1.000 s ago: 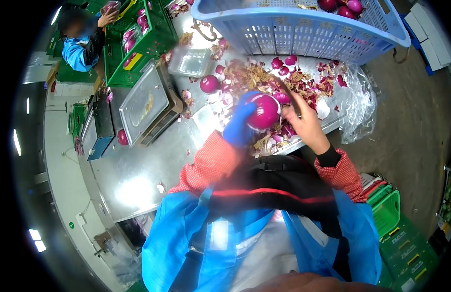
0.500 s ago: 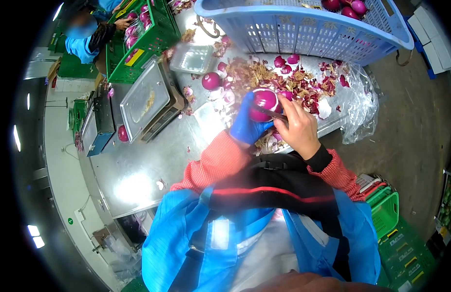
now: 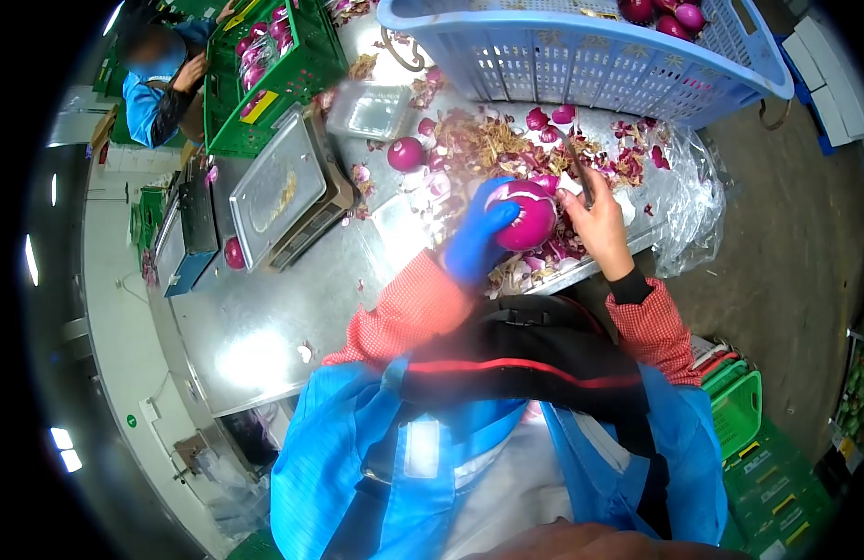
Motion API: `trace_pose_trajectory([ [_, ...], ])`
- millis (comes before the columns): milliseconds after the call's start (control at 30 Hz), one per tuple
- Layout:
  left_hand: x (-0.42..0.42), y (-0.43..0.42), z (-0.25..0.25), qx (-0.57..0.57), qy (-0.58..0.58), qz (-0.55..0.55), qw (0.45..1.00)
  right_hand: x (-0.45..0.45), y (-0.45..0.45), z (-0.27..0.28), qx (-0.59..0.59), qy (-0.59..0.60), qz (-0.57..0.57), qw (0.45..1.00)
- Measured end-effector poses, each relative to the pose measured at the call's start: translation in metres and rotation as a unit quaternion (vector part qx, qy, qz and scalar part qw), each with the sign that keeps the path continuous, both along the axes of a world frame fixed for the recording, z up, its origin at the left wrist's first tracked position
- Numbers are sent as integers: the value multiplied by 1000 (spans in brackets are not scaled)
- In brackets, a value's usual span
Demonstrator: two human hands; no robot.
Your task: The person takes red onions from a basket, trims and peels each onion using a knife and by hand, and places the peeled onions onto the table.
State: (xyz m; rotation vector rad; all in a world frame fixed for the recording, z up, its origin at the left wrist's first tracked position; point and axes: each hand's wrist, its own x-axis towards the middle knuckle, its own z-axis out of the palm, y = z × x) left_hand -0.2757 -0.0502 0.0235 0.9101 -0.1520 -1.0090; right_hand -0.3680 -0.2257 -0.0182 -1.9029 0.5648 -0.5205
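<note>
My left hand [image 3: 480, 235], in a blue glove, grips a large red onion [image 3: 528, 220] over the table edge. The onion is glossy purple, with a pale torn line across its upper side. To its right, my bare right hand [image 3: 602, 229] is closed around a small knife [image 3: 579, 170], whose blade points up and away from me. The right fingertips are beside the onion, and I cannot tell whether they touch it. Beyond both hands spreads a heap of dry onion skins [image 3: 507, 145]. Another whole red onion [image 3: 405, 154] lies to the left of the heap.
A blue plastic basket [image 3: 581, 70] with red onions stands at the back. To the left are a weighing scale [image 3: 292, 201], a clear plastic box [image 3: 369, 110] and a green crate [image 3: 273, 98] of onions, with a co-worker [image 3: 166, 93] behind it. A clear plastic bag [image 3: 693, 205] hangs off the right edge.
My right hand and the knife have moved right, off the onion, and the blade has swung upward. The onion has shifted slightly right and down and been turned. The co-worker's hand has drawn back from the crate's onions.
</note>
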Motion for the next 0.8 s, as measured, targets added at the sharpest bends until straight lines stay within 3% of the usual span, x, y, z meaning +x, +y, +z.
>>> trace_pose_trajectory([
  [67,9,5,5,58,-75,0,996,-6,6,20,-2,11,23,1000],
  [233,18,11,-5,91,-198,-66,974,-9,12,52,-218,-78,95,968],
  [333,13,8,4,54,-164,-76,982,-10,11,55,-260,-58,118,956],
  [433,12,10,6,86,-150,-88,981,-12,19,57,-391,-35,119,912],
  [633,17,11,-15,89,-231,-50,968,-1,28,45,-394,-36,108,912],
  [700,15,15,0,71,-171,-94,978,8,22,33,-387,15,91,918],
  [767,7,18,13,111,-294,-158,936,18,5,12,-382,108,55,916],
  [800,0,17,16,154,-439,-196,863,15,-4,11,-304,40,50,951],
])
